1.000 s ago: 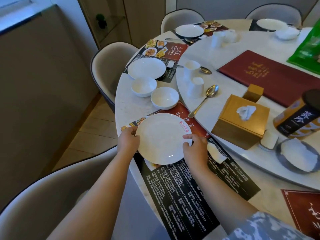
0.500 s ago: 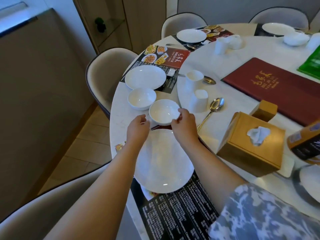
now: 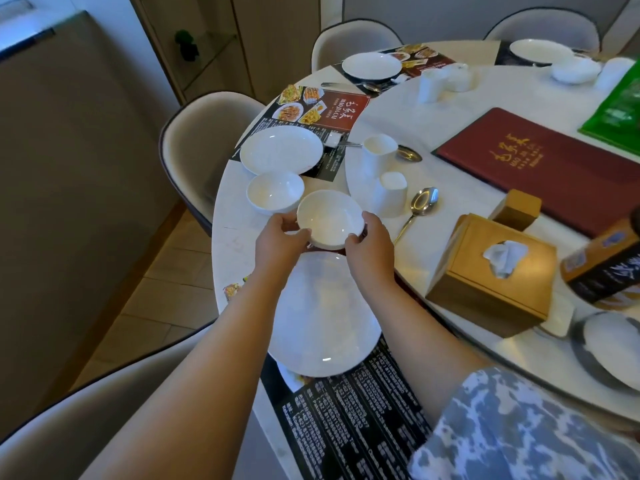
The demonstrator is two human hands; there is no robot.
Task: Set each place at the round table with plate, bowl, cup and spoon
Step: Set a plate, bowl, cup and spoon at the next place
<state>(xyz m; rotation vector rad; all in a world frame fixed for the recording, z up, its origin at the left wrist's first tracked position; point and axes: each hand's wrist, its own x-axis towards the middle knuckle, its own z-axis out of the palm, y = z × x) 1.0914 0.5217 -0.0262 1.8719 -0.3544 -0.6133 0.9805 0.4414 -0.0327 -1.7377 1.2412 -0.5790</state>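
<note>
Head view: left hand and right hand grip white bowl from both sides, fingers curled round rim, at 12 o'clock edge of near plate.

Grey padded chairs, tan tiled floor, beige wall panels.
</note>
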